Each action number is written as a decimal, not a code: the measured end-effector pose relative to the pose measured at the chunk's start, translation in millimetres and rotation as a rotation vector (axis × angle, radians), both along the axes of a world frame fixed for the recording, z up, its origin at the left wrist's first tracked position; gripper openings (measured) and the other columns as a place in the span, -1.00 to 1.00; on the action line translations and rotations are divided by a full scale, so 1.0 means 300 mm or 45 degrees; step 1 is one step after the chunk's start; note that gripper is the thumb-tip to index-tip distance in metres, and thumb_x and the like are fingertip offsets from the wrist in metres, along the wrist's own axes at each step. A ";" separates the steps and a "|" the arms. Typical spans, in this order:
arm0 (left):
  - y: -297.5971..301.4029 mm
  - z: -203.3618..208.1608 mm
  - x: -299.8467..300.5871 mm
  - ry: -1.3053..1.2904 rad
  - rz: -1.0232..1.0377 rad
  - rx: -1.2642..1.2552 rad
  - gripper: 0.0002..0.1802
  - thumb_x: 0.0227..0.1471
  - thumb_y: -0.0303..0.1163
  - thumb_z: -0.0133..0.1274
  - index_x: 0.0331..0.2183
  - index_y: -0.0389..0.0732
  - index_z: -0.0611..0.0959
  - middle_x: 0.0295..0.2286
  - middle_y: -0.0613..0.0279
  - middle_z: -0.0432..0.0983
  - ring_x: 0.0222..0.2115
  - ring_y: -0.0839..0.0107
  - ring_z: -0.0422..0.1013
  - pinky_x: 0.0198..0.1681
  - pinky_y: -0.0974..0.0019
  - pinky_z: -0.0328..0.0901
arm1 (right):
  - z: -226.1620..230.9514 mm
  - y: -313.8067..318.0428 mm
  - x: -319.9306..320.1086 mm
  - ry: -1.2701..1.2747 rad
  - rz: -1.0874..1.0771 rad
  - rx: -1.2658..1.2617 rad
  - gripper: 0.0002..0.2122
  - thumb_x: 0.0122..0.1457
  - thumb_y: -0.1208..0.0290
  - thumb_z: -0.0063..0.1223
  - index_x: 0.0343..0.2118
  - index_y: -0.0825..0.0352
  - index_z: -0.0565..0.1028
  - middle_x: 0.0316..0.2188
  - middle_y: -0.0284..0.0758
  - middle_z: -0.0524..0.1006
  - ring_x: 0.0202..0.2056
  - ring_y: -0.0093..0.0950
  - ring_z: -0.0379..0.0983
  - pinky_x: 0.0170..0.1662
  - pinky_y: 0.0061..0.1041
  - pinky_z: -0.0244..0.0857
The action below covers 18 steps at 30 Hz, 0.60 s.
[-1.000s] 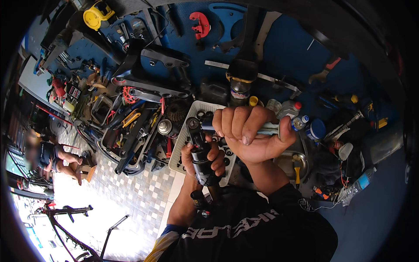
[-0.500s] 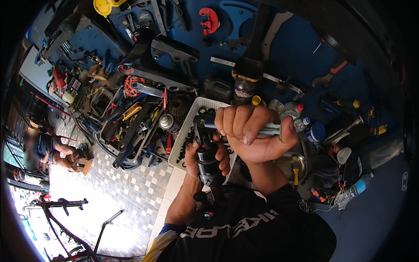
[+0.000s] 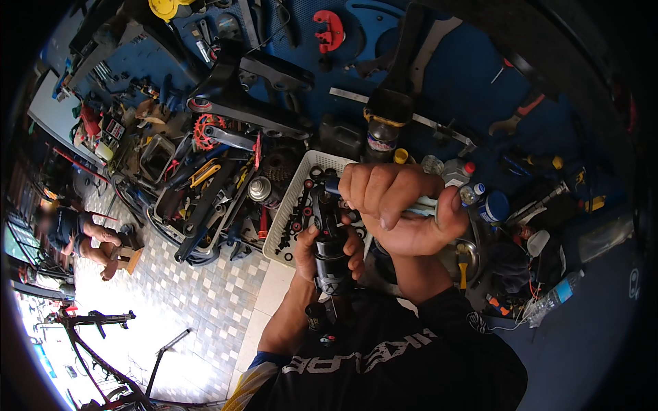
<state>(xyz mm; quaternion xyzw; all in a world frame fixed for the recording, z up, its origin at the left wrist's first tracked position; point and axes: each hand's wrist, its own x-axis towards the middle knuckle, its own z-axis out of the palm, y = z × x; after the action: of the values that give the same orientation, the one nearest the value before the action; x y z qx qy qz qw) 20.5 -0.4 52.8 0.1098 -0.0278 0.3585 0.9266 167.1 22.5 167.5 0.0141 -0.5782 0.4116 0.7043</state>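
My left hand (image 3: 306,253) wraps around a black bicycle rear shock (image 3: 332,264), thumb on one side and fingertips on the other. The shock stands nearly upright before my chest, its eyelet end pointing away from me. My right hand (image 3: 401,205) is closed around a slim tool (image 3: 332,185). A dark blue end of this tool reaches the shock's eyelet, and a pale end shows by my thumb; its exact kind is hidden by my fingers. Beyond the shock lies a white plastic basket (image 3: 282,212) holding several small black rings and bushings.
Left of the basket are a spray can (image 3: 260,189) and a tray of tools (image 3: 199,205). A black frame part (image 3: 247,113) lies farther back. On the right stand bottles (image 3: 458,171), a blue tub (image 3: 495,205) and a metal basin with a yellow brush (image 3: 462,272). Another person (image 3: 86,233) sits far left.
The shock's eyelet end has shifted slightly to the right, uncovering more small parts in the basket. My right hand has moved very little and keeps its grip.
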 end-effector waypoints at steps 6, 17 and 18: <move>-0.001 -0.012 -0.004 0.027 -0.023 -0.091 -0.38 0.17 0.15 -0.02 0.02 -0.16 0.45 -0.44 0.06 0.40 -0.49 0.17 0.44 -0.47 0.08 0.45 | -0.006 -0.008 -0.027 0.031 -0.001 -0.010 -0.31 0.36 -0.20 -0.45 -0.67 0.34 0.37 -0.70 -0.33 0.31 -0.63 -0.43 0.15 -0.41 -0.34 0.10; 0.012 -0.017 -0.001 0.048 0.001 -0.021 -0.42 0.17 0.13 -0.04 0.02 -0.12 0.44 -0.45 0.11 0.39 -0.51 0.19 0.42 -0.50 0.08 0.43 | -0.034 -0.016 0.009 0.031 -0.044 -0.079 -0.31 0.36 -0.20 -0.43 -0.69 0.33 0.34 -0.72 -0.34 0.29 -0.65 -0.44 0.13 -0.41 -0.36 0.10; 0.011 -0.012 0.002 0.057 -0.002 -0.008 -0.44 0.18 0.13 -0.06 0.00 -0.10 0.43 -0.45 0.15 0.38 -0.52 0.20 0.41 -0.52 0.08 0.41 | -0.037 -0.011 0.016 0.023 -0.038 -0.076 -0.31 0.36 -0.21 -0.43 -0.68 0.33 0.34 -0.72 -0.34 0.30 -0.64 -0.44 0.13 -0.40 -0.36 0.10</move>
<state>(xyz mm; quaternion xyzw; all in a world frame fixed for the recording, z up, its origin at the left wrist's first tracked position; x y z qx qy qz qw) 21.0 3.0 49.3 0.1148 -0.0061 0.3552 0.9277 171.8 19.1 156.3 -0.0117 -0.5596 0.4180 0.7155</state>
